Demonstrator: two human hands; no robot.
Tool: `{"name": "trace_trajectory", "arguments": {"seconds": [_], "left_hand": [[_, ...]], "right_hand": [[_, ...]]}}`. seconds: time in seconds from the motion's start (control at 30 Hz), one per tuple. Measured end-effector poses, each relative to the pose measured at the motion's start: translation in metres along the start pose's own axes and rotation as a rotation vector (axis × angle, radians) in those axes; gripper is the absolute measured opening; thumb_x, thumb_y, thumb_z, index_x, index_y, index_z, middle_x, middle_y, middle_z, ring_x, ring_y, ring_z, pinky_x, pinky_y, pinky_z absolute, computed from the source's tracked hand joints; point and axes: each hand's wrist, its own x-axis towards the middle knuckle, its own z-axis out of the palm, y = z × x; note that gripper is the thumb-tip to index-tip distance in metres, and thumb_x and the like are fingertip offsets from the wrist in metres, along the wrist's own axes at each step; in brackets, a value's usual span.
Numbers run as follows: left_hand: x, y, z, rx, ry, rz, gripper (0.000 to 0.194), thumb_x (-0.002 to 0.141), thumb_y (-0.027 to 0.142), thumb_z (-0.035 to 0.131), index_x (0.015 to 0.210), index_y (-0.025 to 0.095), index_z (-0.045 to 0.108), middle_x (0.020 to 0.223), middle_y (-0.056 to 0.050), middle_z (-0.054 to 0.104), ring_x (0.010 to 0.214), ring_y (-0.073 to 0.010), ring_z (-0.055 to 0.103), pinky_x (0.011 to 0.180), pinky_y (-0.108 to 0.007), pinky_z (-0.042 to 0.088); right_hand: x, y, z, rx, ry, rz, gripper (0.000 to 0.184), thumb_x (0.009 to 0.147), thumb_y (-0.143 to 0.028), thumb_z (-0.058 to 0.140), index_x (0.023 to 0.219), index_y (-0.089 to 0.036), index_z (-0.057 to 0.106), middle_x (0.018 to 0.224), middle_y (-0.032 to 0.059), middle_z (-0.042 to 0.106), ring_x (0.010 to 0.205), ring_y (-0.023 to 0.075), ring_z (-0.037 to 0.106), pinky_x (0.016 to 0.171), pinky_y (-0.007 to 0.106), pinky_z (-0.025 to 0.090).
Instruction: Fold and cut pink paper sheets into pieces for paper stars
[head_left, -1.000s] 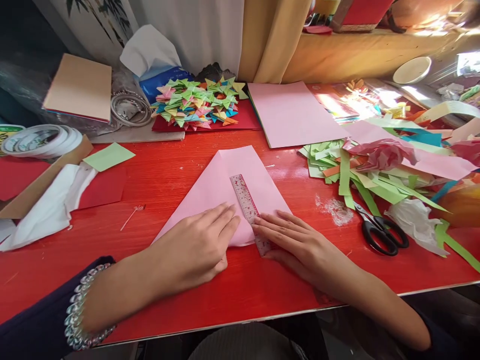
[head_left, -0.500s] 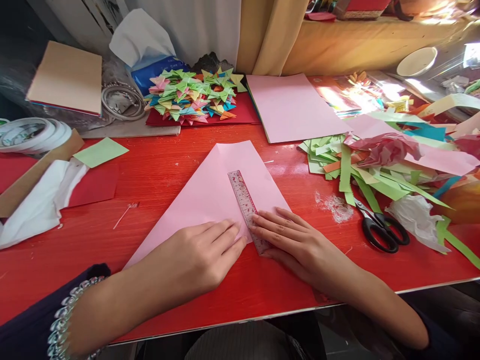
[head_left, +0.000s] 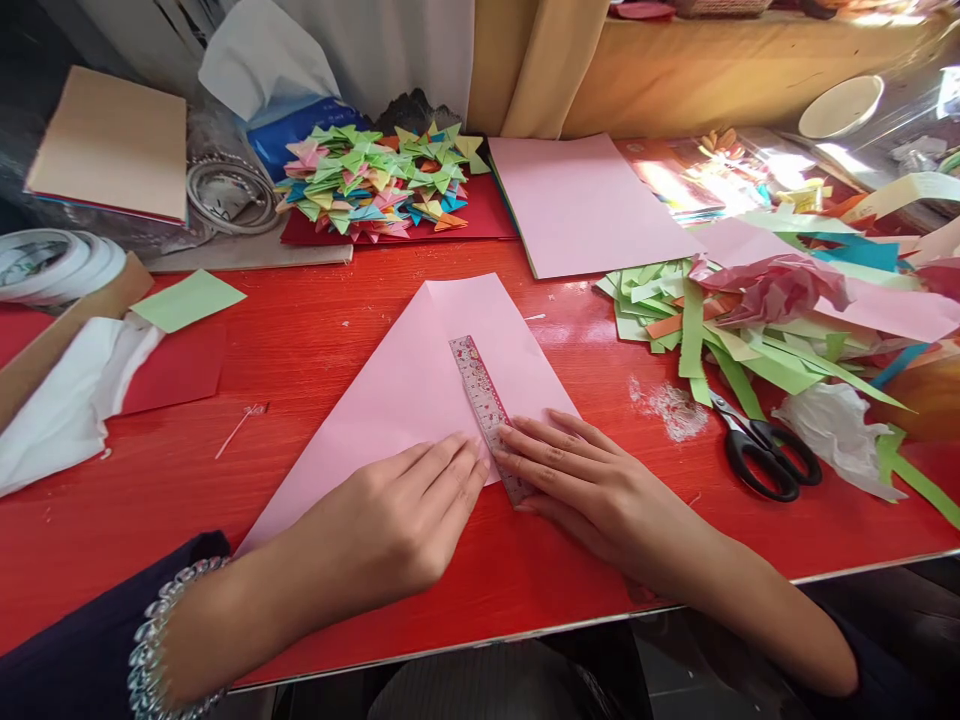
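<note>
Lining up seems the step: pink paper [head_left: 382,390] lies under and either side of the ruler [head_left: 478,388]. Left of the ruler, the left hand [head_left: 409,515] has fingers together, any pinch hidden; the right hand [head_left: 604,495], fingers slightly spread, covers the ruler's near end. Next probably needs a steady ruler.

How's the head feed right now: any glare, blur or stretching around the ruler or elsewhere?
Head view, centre: ruler and pink folded sheet evenly lit, fairly sharp, though the ruler's fine marks are too small to read; head view, right of the sheet: mild sheen on the red tabletop; head view, upper right: strong glare; head view, left edge: tape rolls look stretched.
</note>
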Motion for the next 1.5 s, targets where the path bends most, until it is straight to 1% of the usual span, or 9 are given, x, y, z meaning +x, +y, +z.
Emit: {"name": "trace_trajectory", "arguments": {"seconds": [0.17,0.3,0.87,1.07,1.2,1.3,1.37,1.43,1.5], "left_hand": [[0.001,0.001,0.001,0.039,-0.006,0.035,0.029,0.085,0.001,0.045,0.104,-0.002,0.066,0.107,-0.019,0.069,0.097,-0.0279,0.068,0.082,-0.035,0.06],[0.0,0.001,0.002,0.051,-0.004,0.049,0.029,0.086,0.002,0.044,0.105,-0.002,0.066,0.106,-0.019,0.069,0.098,-0.0279,0.068,0.083,-0.035,0.06],[0.0,-0.001,0.004,0.003,0.014,0.015,0.028,0.084,-0.001,0.045,0.102,-0.002,0.066,0.103,-0.018,0.07,0.095,-0.0255,0.069,0.082,-0.033,0.06],[-0.004,0.001,0.008,-0.012,0.038,-0.068,0.026,0.085,0.0,0.047,0.102,0.002,0.066,0.103,-0.015,0.071,0.097,-0.0219,0.069,0.083,-0.03,0.059],[-0.002,0.002,0.008,-0.006,0.04,-0.083,0.025,0.086,0.0,0.047,0.102,0.002,0.066,0.103,-0.014,0.072,0.097,-0.022,0.068,0.084,-0.031,0.058],[0.0,0.001,0.002,-0.016,-0.016,-0.06,0.029,0.088,0.002,0.043,0.106,0.003,0.065,0.107,-0.014,0.07,0.1,-0.0225,0.067,0.084,-0.031,0.057],[-0.005,0.0,-0.004,-0.006,-0.082,-0.092,0.035,0.089,0.003,0.037,0.114,0.004,0.062,0.116,-0.014,0.067,0.106,-0.0245,0.064,0.087,-0.034,0.055],[-0.021,-0.001,-0.013,0.008,-0.151,-0.175,0.042,0.088,0.004,0.032,0.121,0.006,0.059,0.125,-0.014,0.062,0.115,-0.0265,0.059,0.096,-0.039,0.049],[-0.047,-0.001,-0.023,-0.007,-0.225,-0.262,0.048,0.087,0.006,0.031,0.131,0.009,0.052,0.136,-0.013,0.054,0.125,-0.0269,0.051,0.109,-0.042,0.035]], "right_hand": [[0.001,-0.001,0.001,0.007,-0.002,0.012,0.037,0.096,-0.022,0.044,0.13,-0.013,0.054,0.133,0.0092,0.056,0.127,0.0217,0.05,0.11,0.045,0.038],[0.002,-0.001,0.0,-0.009,-0.01,0.015,0.037,0.098,-0.025,0.041,0.129,-0.011,0.055,0.133,0.0086,0.056,0.126,0.0211,0.051,0.111,0.044,0.038],[0.001,-0.001,0.0,0.015,-0.016,0.009,0.036,0.098,-0.024,0.043,0.129,-0.011,0.055,0.131,0.009,0.057,0.127,0.0205,0.05,0.111,0.044,0.037],[0.003,-0.002,-0.002,0.005,-0.002,0.002,0.036,0.098,-0.024,0.042,0.125,-0.007,0.058,0.129,0.0102,0.059,0.124,0.0223,0.052,0.109,0.046,0.04],[0.003,-0.003,-0.003,-0.002,-0.005,-0.006,0.036,0.098,-0.024,0.041,0.124,-0.007,0.058,0.129,0.0098,0.059,0.124,0.0228,0.053,0.108,0.046,0.041],[0.004,-0.003,-0.002,-0.011,-0.009,-0.002,0.036,0.098,-0.025,0.041,0.124,-0.007,0.058,0.13,0.0092,0.058,0.124,0.0235,0.052,0.108,0.046,0.041],[0.003,-0.002,-0.002,-0.015,-0.012,-0.001,0.037,0.098,-0.026,0.04,0.125,-0.007,0.058,0.13,0.0085,0.057,0.124,0.0239,0.052,0.107,0.047,0.042],[0.003,-0.001,-0.002,-0.013,-0.017,-0.002,0.038,0.099,-0.026,0.038,0.125,-0.007,0.057,0.131,0.0078,0.057,0.124,0.0241,0.052,0.107,0.048,0.042],[0.003,-0.001,-0.003,-0.006,-0.018,0.001,0.038,0.098,-0.025,0.038,0.126,-0.007,0.057,0.131,0.0076,0.057,0.124,0.0243,0.052,0.106,0.049,0.042]]}}
